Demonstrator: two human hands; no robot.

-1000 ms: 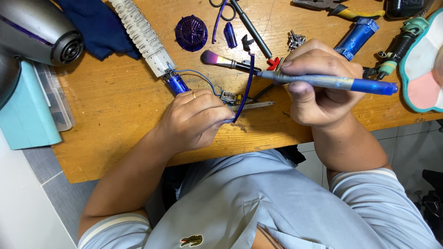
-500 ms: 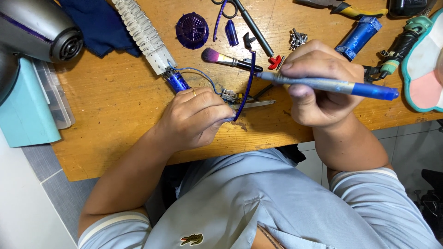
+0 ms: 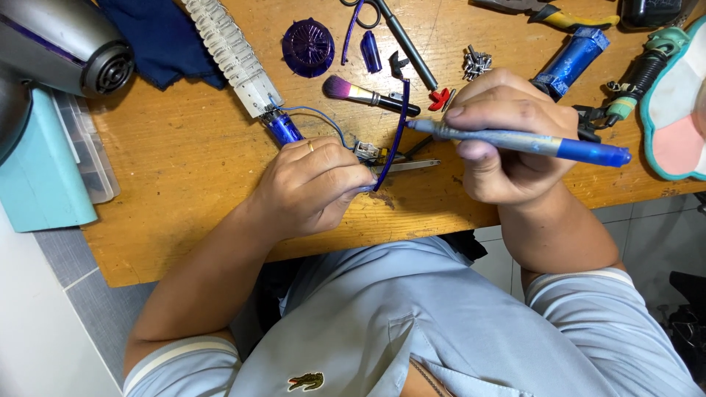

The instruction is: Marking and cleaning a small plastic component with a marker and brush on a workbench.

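Blue pen-shaped tool (image 3: 526, 142) now tilts lower than before; I see right hand (image 3: 507, 140) gripping it, left hand (image 3: 316, 187) pinching the purple strip (image 3: 393, 136).

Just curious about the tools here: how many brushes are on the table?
1: a small pink-tipped brush lies on the wooden table, above the left hand. Others may be hidden.

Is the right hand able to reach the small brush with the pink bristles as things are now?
Probably not at once: the right hand is full, gripping a blue pen-shaped tool. The small black-handled brush with pink bristles lies close by on the wooden table, uncovered.
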